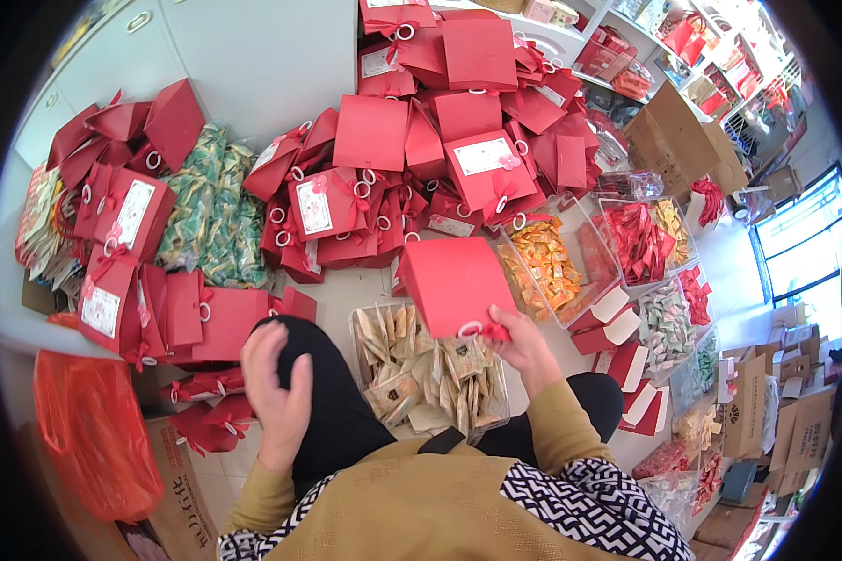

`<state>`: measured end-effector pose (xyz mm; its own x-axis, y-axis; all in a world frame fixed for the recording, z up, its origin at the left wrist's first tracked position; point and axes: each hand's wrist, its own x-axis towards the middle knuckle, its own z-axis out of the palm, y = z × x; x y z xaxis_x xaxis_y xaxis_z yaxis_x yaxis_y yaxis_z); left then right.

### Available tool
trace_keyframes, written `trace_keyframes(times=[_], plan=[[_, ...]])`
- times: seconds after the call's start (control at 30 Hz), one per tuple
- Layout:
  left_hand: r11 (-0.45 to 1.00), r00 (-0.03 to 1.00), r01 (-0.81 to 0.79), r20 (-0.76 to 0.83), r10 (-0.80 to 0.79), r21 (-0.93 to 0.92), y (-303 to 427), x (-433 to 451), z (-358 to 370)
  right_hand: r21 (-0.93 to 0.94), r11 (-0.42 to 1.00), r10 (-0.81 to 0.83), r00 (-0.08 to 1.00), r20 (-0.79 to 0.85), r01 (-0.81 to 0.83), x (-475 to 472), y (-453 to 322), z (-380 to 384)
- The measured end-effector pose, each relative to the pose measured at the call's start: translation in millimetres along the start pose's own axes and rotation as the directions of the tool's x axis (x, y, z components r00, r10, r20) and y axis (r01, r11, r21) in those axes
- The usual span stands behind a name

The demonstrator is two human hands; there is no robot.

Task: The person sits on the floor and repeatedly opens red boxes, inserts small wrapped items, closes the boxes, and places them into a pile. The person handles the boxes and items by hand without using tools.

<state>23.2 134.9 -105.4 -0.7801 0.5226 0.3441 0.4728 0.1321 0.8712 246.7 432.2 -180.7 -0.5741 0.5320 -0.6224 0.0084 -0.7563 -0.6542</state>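
My right hand (523,340) grips a red paper gift box (457,280) at its lower right corner, by the red ribbon; a white ring (470,329) hangs beside the fingers. My left hand (278,386) is raised over my left knee, fingers apart, holding nothing. Below the held box, between my legs, a clear plastic bin (360,350) holds beige packets (393,393). Just right of the box is a clear bin with orange-wrapped packets (544,259). Ahead lies a large heap of red gift boxes (372,133) with ribbons, white rings and some white labels.
More red boxes (231,322) and green packets (207,203) lie at the left, above an orange-red plastic bag (91,428). On the right are bins of red packets (631,238) and pale green packets (663,322), open red boxes (614,319) and cardboard boxes (680,147). White cabinets (266,63) stand behind.
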Motion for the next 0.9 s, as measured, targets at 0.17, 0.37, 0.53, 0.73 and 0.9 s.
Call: trace_keyframes(times=[0.17,0.37,0.53,0.73,0.9], plan=[[0.551,0.82,0.569,0.465,-0.332,-0.61,26,1,20,-0.282,0.935,-0.139,0.955,0.263,0.213,-102,18,50],[0.757,0.915,0.243,0.403,0.029,-0.607,43,-12,-6,-0.581,0.732,-0.121,0.908,0.402,0.355,-152,43,49],[0.871,0.891,-0.165,0.308,0.332,-0.463,58,-25,-42,-0.361,0.451,-0.565,0.574,0.592,0.816,-184,-5,83],[0.946,0.919,-0.051,0.354,0.17,-0.321,50,-56,-87,-0.422,0.02,-0.214,0.416,0.884,0.907,-186,-3,153],[0.988,0.912,-0.11,0.385,0.142,-0.105,64,-66,-110,-0.357,-0.058,-0.165,0.343,0.925,0.932,-180,20,181]])
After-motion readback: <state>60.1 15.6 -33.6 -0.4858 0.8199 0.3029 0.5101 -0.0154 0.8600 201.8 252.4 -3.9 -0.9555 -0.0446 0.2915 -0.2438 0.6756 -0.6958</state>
